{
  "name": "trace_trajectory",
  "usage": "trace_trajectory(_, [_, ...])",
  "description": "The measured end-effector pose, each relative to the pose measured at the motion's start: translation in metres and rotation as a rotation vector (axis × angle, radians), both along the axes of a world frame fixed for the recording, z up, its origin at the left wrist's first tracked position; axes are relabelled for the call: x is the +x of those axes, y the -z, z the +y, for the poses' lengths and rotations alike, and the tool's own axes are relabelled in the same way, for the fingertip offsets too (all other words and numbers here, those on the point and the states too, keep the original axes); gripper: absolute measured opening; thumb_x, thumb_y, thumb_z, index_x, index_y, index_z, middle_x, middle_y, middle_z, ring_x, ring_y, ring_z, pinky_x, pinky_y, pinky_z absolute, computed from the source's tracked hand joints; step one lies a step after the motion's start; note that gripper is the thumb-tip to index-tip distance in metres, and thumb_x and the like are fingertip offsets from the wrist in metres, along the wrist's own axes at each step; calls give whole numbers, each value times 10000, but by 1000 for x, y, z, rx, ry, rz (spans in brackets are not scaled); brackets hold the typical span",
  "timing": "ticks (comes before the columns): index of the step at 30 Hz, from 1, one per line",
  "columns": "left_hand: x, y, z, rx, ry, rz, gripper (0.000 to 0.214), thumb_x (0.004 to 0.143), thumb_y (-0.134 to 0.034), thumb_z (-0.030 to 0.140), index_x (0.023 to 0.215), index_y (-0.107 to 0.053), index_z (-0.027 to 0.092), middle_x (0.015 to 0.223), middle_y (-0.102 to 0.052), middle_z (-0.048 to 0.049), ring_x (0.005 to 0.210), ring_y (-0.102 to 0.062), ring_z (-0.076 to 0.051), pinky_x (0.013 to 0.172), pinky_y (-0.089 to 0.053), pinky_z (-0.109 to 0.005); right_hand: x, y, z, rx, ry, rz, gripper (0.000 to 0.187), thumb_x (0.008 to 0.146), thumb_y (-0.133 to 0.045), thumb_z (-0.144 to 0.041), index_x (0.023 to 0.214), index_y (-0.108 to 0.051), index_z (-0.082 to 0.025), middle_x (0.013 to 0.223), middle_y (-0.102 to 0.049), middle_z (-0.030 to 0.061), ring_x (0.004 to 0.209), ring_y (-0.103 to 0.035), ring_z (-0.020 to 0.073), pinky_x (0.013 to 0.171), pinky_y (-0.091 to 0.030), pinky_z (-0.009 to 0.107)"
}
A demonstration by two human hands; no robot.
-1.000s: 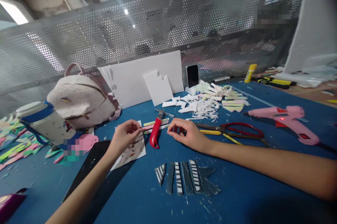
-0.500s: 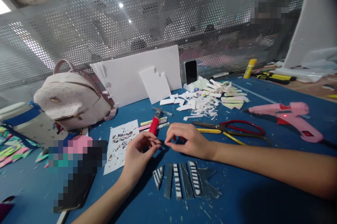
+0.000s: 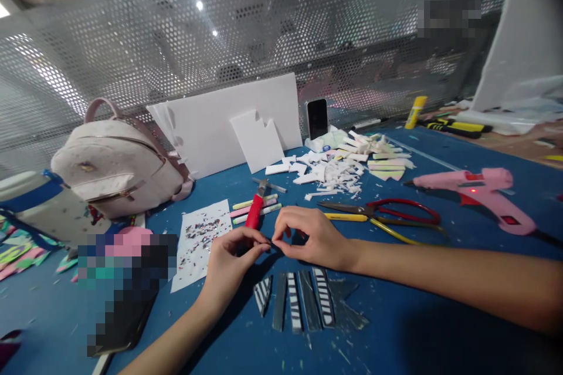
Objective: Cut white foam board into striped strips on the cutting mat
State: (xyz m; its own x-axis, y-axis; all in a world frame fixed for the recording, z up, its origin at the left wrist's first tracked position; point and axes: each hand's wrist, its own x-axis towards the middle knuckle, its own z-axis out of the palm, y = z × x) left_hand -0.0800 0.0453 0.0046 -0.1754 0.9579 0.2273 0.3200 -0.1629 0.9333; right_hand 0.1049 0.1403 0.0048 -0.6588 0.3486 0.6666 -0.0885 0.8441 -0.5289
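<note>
My left hand (image 3: 235,254) and my right hand (image 3: 310,238) meet fingertip to fingertip above the blue table. Both are closed in a pinch, and a tiny dark bit seems to show at the fingertips, too small to name. Just below them lie several dark grey and black-and-white striped strips (image 3: 294,303) side by side, with a dark forked piece (image 3: 347,304) at their right end. Behind my left hand rests a red utility knife (image 3: 255,210), partly over several pale highlighter-like sticks (image 3: 241,212). Left of that hand is a white sheet (image 3: 187,274) scattered with small dark and coloured flecks.
Red-and-yellow-handled scissors (image 3: 407,210) and a pink glue gun (image 3: 477,190), its red light lit, lie to the right. White scraps (image 3: 336,172) are heaped behind. A backpack (image 3: 109,161), a tumbler (image 3: 37,199) and a dark phone (image 3: 127,322) occupy the left.
The fingertips of both hands have come closer together, and my left fingers have closed more tightly. The view has shifted slightly; the things on the table stay where they were.
</note>
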Motion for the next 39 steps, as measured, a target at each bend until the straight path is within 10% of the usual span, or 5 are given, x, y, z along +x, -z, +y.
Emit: trace_trajectory(39, [1,-1,0,29,80,-125,106,731,-778,174,672,-689,174,732,-716,-16,699,-656,-124,673,-508,-221,-2,0,-3,65,-14,49,87,841,-605,-129,778,-583,-185,740,-604,-1,692,-536,125,634,-433,263])
